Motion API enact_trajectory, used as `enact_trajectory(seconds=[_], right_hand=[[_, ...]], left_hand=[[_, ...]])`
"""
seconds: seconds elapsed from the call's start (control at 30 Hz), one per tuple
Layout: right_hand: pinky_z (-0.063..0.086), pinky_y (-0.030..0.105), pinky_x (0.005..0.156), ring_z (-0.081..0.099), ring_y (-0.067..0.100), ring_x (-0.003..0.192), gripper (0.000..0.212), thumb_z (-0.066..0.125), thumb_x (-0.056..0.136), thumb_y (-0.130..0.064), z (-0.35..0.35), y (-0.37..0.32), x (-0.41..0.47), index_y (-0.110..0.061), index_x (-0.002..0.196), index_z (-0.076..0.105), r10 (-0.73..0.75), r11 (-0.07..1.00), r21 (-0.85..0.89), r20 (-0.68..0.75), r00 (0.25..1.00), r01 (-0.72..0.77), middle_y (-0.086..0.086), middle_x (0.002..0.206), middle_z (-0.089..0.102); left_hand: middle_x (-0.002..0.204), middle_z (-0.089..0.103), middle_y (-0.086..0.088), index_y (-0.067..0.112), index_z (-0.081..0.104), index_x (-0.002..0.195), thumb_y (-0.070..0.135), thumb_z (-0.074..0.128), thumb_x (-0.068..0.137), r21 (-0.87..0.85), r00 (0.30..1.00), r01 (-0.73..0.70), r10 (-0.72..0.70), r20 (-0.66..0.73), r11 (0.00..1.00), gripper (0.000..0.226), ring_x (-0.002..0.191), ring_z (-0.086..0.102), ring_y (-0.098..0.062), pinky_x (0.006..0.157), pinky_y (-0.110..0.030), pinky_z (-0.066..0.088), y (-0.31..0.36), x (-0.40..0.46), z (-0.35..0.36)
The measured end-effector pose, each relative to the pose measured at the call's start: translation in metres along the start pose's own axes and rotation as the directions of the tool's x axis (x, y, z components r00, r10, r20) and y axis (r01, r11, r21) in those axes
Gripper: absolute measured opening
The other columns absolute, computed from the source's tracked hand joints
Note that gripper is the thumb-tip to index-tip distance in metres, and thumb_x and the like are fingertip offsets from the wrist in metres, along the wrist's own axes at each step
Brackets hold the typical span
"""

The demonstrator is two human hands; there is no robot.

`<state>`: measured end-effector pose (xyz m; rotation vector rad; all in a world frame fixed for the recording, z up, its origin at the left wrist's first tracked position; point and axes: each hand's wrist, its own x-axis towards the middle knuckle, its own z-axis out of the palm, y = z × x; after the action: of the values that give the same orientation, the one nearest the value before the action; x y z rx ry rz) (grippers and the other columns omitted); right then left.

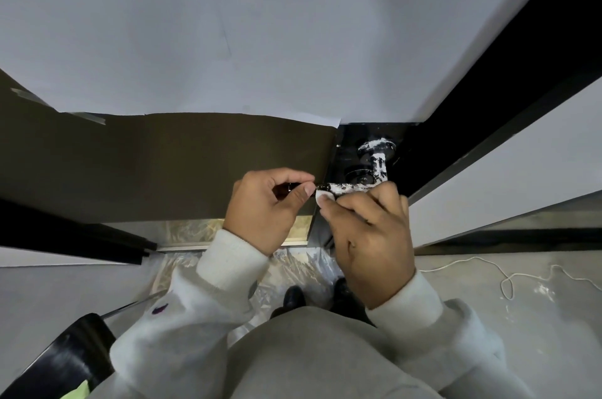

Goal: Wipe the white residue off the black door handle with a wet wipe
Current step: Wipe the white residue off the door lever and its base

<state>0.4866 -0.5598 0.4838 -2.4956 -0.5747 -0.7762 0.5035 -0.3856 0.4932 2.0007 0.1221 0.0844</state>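
While the door point(163, 167) is standing ajar, its black handle point(345, 187) is running sideways, residue thickening rightward toward the knob. The left hand point(270, 203) is pinching the handle's free end; the right hand point(368, 235) is pinching the wipe point(323, 195) against the handle beside it.

I see the door handle point(374, 170), right of centre: glossy black, heavily blotched with white residue on neck and lever. Wet wipe point(323, 195) at the lever: plain white. Door panel point(163, 164), mid left: flat dark olive-brown. Paper sheet point(228, 23) across the upper frame: pale grey-white. Door frame point(521, 72), upper right: black. Sleeves point(228, 261), lower centre: light heather grey, small purple logo on one. Cord point(508, 278), lower right floor: white on grey.
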Motion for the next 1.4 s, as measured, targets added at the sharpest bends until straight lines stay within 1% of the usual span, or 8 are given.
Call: enact_trajectory(seconds=[0.1, 0.23, 0.57, 0.67, 0.83, 1.07, 1.23, 1.4], right_hand=[[0.038, 0.042, 0.065, 0.054, 0.031, 0.079, 0.018, 0.065, 0.095, -0.02, -0.004, 0.008, 0.01, -0.014, 0.104, 0.079, 0.06, 0.998, 0.017, 0.018, 0.998, -0.06, -0.004, 0.084, 0.071], [0.039, 0.043, 0.064, 0.055, 0.031, 0.078, 0.017, 0.065, 0.093, -0.018, -0.002, 0.003, 0.005, -0.014, 0.1, 0.08, 0.05, 0.999, 0.017, 0.052, 0.997, -0.051, -0.003, 0.083, 0.069], [0.033, 0.038, 0.065, 0.051, 0.031, 0.081, 0.022, 0.059, 0.093, -0.021, -0.009, 0.004, 0.018, -0.012, 0.101, 0.078, 0.094, 0.995, -0.035, 0.135, 0.986, -0.09, 0.001, 0.084, 0.065], [0.031, 0.038, 0.068, 0.048, 0.031, 0.087, 0.018, 0.063, 0.092, -0.018, -0.006, 0.002, 0.026, -0.012, 0.102, 0.076, 0.12, 0.986, -0.141, 0.228, 0.966, -0.089, 0.003, 0.087, 0.061], [0.018, 0.037, 0.071, 0.039, 0.03, 0.094, 0.009, 0.065, 0.078, -0.007, -0.005, -0.011, 0.041, -0.013, 0.084, 0.068, 0.196, 0.957, -0.275, 0.394, 0.898, -0.088, 0.005, 0.093, 0.051], [0.007, 0.032, 0.069, 0.035, 0.028, 0.093, 0.031, 0.07, 0.074, -0.003, -0.004, -0.02, 0.035, -0.008, 0.105, 0.072, 0.204, 0.959, -0.263, 0.368, 0.907, -0.108, 0.007, 0.093, 0.056], [0.018, 0.036, 0.069, 0.039, 0.028, 0.094, 0.043, 0.073, 0.071, -0.005, -0.009, -0.022, 0.02, -0.006, 0.115, 0.07, 0.188, 0.965, -0.238, 0.32, 0.929, -0.113, 0.007, 0.096, 0.06], [0.023, 0.037, 0.07, 0.043, 0.028, 0.093, 0.039, 0.078, 0.073, -0.008, 0.005, -0.013, 0.014, -0.009, 0.112, 0.074, 0.137, 0.977, -0.191, 0.218, 0.966, -0.095, 0.004, 0.092, 0.065]], left_hand=[[0.09, 0.078, 0.016, 0.028, 0.08, 0.097, 0.025, 0.076, 0.089, 0.012, 1.0, 0.01, -0.01, -0.003, 1.0, 0.01, 0.089, 0.072, 0.0, 0.087, -0.034, 0.059, 0.0, 0.0, 0.0], [0.089, 0.077, 0.017, 0.031, 0.08, 0.096, 0.028, 0.075, 0.088, 0.013, 1.0, 0.003, -0.003, 0.006, 1.0, 0.009, 0.089, 0.072, -0.001, 0.087, -0.035, 0.059, 0.0, 0.001, 0.0], [0.088, 0.077, 0.016, 0.029, 0.08, 0.096, 0.024, 0.077, 0.089, 0.0, 1.0, 0.017, -0.017, 0.009, 1.0, 0.01, 0.087, 0.071, 0.001, 0.081, -0.022, 0.056, 0.0, 0.001, 0.0], [0.086, 0.078, 0.015, 0.026, 0.081, 0.096, 0.022, 0.077, 0.088, 0.005, 1.0, 0.017, -0.017, 0.006, 1.0, 0.009, 0.084, 0.071, 0.001, 0.078, -0.017, 0.053, 0.001, 0.001, 0.0], [0.085, 0.078, 0.014, 0.025, 0.081, 0.094, 0.021, 0.077, 0.088, 0.005, 1.0, 0.006, -0.006, 0.01, 1.0, 0.009, 0.084, 0.072, 0.0, 0.079, -0.023, 0.056, 0.001, 0.003, 0.0], [0.089, 0.079, 0.012, 0.023, 0.082, 0.097, 0.022, 0.076, 0.088, -0.007, 1.0, 0.004, -0.004, 0.011, 1.0, 0.01, 0.088, 0.074, -0.003, 0.085, -0.036, 0.06, -0.003, 0.003, 0.001], [0.088, 0.079, 0.014, 0.025, 0.082, 0.098, 0.02, 0.076, 0.089, 0.023, 1.0, 0.002, -0.002, 0.007, 1.0, 0.012, 0.087, 0.073, -0.001, 0.085, -0.034, 0.06, -0.003, 0.002, 0.001], [0.09, 0.079, 0.013, 0.023, 0.082, 0.1, 0.019, 0.073, 0.091, 0.023, 1.0, 0.005, -0.005, 0.031, 1.0, 0.014, 0.089, 0.073, -0.001, 0.086, -0.034, 0.06, -0.003, 0.003, 0.001]])
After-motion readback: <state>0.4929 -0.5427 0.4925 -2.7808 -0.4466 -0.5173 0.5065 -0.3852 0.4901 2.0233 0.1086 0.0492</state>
